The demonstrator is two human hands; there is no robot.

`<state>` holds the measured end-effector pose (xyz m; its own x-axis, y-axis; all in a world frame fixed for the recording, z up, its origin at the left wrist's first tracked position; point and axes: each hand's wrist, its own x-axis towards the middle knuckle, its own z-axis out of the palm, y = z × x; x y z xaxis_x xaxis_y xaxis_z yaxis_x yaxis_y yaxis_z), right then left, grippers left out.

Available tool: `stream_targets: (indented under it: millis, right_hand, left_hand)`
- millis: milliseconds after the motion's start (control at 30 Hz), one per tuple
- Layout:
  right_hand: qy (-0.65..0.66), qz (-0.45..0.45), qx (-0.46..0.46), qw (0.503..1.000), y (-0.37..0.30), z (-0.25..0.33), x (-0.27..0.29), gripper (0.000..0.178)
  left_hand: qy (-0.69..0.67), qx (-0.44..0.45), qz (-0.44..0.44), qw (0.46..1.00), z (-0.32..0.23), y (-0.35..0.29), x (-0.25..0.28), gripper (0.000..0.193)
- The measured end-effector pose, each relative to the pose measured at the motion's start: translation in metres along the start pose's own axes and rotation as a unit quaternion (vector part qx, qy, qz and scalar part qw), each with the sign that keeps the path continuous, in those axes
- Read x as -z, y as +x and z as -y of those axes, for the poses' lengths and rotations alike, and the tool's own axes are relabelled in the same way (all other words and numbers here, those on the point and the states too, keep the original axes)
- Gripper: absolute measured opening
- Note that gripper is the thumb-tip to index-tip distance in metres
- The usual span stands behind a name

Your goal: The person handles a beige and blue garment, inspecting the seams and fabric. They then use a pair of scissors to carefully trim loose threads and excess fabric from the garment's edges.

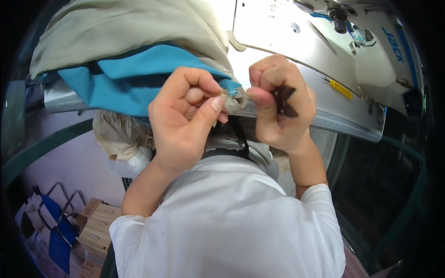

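Both hands are closed: the left hand (185, 116) pinches the beige fabric edge (234, 99), the right hand (278, 104) grips small dark snips (283, 101); trimming is apparently underway, and steady aim is needed.

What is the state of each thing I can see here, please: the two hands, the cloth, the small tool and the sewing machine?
left hand: closed, pinching the beige fabric edge between thumb and fingers.
right hand: closed around small dark snips, thumb against the fabric edge.
beige and blue fabric: bunched in a heap on the machine table.
sewing machine: white; running or not, cannot tell.
yellow tool: lying flat, untouched.
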<state>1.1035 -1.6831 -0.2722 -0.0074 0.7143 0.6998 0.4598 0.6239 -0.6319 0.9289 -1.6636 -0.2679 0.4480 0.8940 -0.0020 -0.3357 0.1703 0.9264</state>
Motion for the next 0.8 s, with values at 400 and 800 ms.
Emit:
stream_targets:
  millis: [400, 800]
  right_hand:
    - [0.218, -0.053, -0.177, 0.958, -0.010, 0.039, 0.028, 0.017]
    - [0.080, 0.082, -0.265, 0.957, -0.005, 0.018, 0.007, 0.011]
  left_hand:
    - [-0.020, 0.008, -0.004, 1.000, 0.002, 0.001, 0.001, 0.012]
    - [-0.024, -0.002, -0.005, 1.000, 0.000, -0.002, 0.000, 0.014]
